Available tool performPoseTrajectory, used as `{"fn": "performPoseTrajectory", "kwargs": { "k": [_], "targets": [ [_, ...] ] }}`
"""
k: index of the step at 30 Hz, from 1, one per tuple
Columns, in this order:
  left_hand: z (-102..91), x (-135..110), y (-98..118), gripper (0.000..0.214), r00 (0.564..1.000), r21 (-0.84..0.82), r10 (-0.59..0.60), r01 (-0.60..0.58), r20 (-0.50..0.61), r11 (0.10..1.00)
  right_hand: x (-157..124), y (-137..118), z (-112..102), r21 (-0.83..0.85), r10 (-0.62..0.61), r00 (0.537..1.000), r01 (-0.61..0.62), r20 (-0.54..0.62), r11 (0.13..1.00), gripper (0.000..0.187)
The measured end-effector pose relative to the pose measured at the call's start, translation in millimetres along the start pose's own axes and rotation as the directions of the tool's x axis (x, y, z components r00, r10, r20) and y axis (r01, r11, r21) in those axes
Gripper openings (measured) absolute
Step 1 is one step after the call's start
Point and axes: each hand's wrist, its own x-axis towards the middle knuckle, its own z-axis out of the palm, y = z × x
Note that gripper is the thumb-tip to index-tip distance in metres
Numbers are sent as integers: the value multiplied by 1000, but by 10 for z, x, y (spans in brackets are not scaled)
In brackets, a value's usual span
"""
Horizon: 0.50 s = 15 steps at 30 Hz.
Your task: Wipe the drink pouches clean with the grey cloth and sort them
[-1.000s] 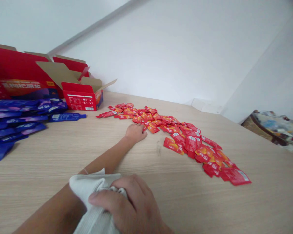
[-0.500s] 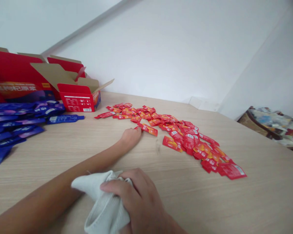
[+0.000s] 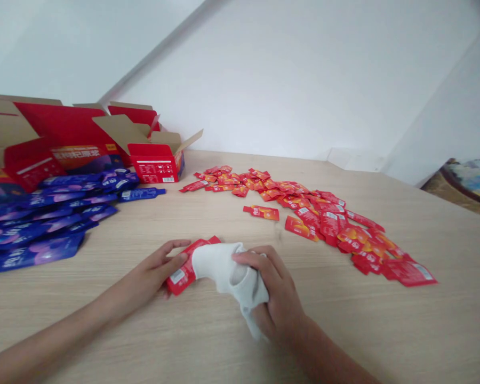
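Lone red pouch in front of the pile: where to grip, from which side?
I'd pinch the neck, from the near left. The pouch lies flat, neck pointing left, with the red pile behind it and to its right, so that end looks easier to reach.

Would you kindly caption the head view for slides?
Left hand holds a red sachet; right hand grips a white cloth.

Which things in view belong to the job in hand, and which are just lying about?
In the job: red sachet in the left hand; white cloth in the right hand; probably the loose red sachets.

Seemingly lying about: blue sachets; open boxes.
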Motion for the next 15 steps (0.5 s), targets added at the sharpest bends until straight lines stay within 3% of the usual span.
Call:
{"fn": "performPoseTrajectory", "kwargs": {
  "k": [3,6,8,11,13,15],
  "targets": [
    [59,-412,-79,55,996,-7,87,-87,16,996,-26,79,11,19,57,998,-57,-3,998,69],
    [86,-671,-127,48,958,218,284,-284,30,934,-37,160,21,0,112,993,-112,-22,994,65],
    [90,-778,-149,57,918,437,389,-381,75,815,-34,212,21,-18,134,990,-134,-46,991,62],
    [102,-901,-182,67,810,694,568,-494,148,524,-25,272,9,-46,155,985,-159,-74,986,59],
    [121,-995,-213,69,746,797,642,-491,176,352,-21,291,-1,-63,170,982,-175,-79,983,57],
    [151,-1111,-256,67,703,827,681,-497,205,263,-20,295,-7,-78,176,982,-182,-75,980,55]
  ]
}}
